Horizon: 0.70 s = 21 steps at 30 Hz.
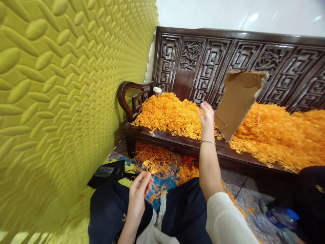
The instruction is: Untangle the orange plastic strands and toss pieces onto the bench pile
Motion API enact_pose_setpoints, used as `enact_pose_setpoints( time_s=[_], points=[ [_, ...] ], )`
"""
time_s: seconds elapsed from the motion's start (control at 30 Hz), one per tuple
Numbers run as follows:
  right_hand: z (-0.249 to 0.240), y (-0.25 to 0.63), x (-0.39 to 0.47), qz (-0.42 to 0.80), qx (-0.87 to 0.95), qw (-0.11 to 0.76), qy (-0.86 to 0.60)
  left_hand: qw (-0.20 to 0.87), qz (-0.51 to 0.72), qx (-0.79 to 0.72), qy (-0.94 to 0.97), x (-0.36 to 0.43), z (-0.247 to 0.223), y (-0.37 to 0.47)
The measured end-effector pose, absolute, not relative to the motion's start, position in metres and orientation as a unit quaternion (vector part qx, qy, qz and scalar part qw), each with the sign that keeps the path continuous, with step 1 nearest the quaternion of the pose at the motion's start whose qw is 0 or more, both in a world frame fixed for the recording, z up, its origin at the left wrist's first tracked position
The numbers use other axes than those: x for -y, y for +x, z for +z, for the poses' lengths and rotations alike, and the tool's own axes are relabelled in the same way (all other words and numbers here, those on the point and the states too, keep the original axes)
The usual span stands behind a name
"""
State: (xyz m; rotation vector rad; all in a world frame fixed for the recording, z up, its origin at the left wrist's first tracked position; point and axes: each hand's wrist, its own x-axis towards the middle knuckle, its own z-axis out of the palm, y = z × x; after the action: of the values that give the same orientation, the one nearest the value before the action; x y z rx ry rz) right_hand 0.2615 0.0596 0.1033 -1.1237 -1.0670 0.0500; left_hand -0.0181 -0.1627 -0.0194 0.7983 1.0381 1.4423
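Over my lap, my left hand (140, 189) is closed in a pinch on small orange plastic pieces with finger-like prongs (153, 168); a few more hang below the fingers. My right hand (207, 114), with a thin bracelet on its wrist, reaches out over the dark wooden bench (167, 136). Its fingers look spread, and I see nothing in them. Just beyond it lies a heap of small orange pieces (172, 115). A torn brown cardboard sheet (237, 98) stands upright on the seat, between this heap and a second orange heap (281, 132).
Stringy orange bits (157, 157) lie on the floor below the bench, partly on blue material. A black bag (108, 173) rests by the yellow padded wall (63, 101). A blue-capped bottle (281, 217) and a dark-clothed person's part are at lower right. A white-lidded container (157, 90) stands behind the heap.
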Motion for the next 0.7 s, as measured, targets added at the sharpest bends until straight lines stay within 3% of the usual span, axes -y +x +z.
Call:
enact_pose_setpoints(
  time_s=[0.13,0.23,0.7],
  points=[
    [0.02,0.235,-0.091,0.132,0.45,0.701,-0.537,0.548,0.615,-0.451,0.344,0.163,-0.022,-0.019],
    [-0.016,0.221,-0.097,0.161,0.432,0.704,-0.541,0.544,0.614,-0.453,0.349,0.163,-0.025,-0.024],
    [0.041,0.24,-0.107,0.135,0.411,0.708,-0.559,0.556,0.596,-0.46,0.354,0.164,-0.03,-0.026]
  ],
)
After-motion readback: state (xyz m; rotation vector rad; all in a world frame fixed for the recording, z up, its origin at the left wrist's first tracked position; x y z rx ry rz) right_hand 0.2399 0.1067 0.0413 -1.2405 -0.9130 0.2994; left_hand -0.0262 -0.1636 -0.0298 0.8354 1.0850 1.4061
